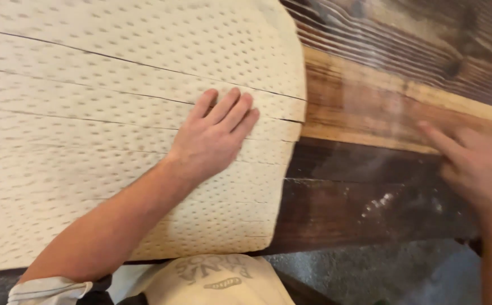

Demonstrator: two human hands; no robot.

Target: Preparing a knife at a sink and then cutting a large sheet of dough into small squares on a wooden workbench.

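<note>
One wide sheet of pale dough (88, 85) covered most of the wooden table (370, 203) before us, dimpled all over with small holes and scored by long cuts into several strips that ran across to its right edge. We had our left hand (215, 138) lying flat on it near that edge, palm down, the fingers (232, 110) stretched out and released, gripping nothing, their tips reaching over one of the cuts. Our left forearm crossed the lower strips on its way up from the near side. Our right hand (480, 164) was well apart from the dough, above the bare boards at the right, blurred, with the fingers extended loosely and nothing held in them; we could not tell whether it touched the wood. A light dusting of flour (378, 203) lay on the dark plank between the dough and that hand. Below the table's near edge showed a cream apron (223, 282) and grey floor (364, 271).
</note>
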